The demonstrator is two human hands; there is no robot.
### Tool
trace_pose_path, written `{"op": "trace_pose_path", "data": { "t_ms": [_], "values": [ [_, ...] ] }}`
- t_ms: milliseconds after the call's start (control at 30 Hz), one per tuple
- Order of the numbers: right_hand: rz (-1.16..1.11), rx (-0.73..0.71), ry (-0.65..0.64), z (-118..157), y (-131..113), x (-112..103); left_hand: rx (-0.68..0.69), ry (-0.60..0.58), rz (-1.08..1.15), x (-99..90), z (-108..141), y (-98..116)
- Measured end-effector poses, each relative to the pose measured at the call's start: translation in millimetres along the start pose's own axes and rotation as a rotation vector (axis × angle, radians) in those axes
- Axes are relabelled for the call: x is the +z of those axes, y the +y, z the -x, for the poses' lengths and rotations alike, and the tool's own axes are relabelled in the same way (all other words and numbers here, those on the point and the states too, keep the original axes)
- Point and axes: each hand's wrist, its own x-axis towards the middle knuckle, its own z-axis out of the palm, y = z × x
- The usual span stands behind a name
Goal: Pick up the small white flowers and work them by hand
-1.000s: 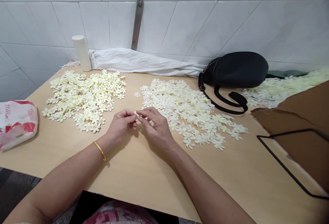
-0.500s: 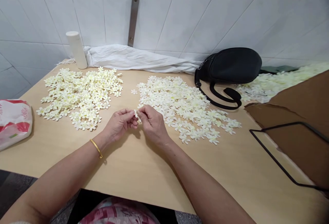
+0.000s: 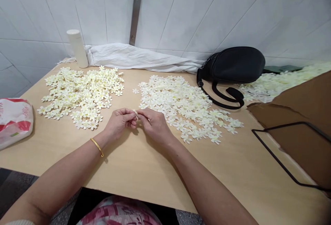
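Between my two hands is a small pale artificial flower, pinched at the fingertips and mostly covered by them. My left hand, with a gold bangle on its wrist, is closed on the flower's left side. From the right, the thumb and forefinger of my right hand grip the same flower. Both hands hover just over the wooden table. Beyond my left hand spreads a heap of cream flowers with yellowish centres. A wider heap of whiter flowers lies beyond my right hand.
A white bottle and a crumpled white cloth stand along the tiled wall. A black bag with its strap lies at the back right. Cardboard, a black wire frame and more flowers are at right; a red-white packet sits left.
My right hand has turned slightly, its fingers now flatter over the flower, which shows less between the fingertips. The heaps stay as they were; the view has shifted a little.
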Motion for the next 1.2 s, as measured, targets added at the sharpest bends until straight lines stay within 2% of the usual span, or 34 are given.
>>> {"op": "trace_pose_path", "data": {
  "t_ms": [533,1000,1200],
  "values": [
    [0.181,-0.039,-0.048,-0.6,6.1,1.2,-0.046,-0.031,0.069,-0.3,-1.7,-1.6],
    [0.038,0.018,0.044,-0.9,4.3,4.5,-0.032,-0.068,0.102,-1.0,-2.0,-2.5],
    [-0.172,0.178,0.046,-2.2,4.5,1.7,-0.058,-0.086,0.103,-1.9,-3.2,-0.8]
  ]
}}
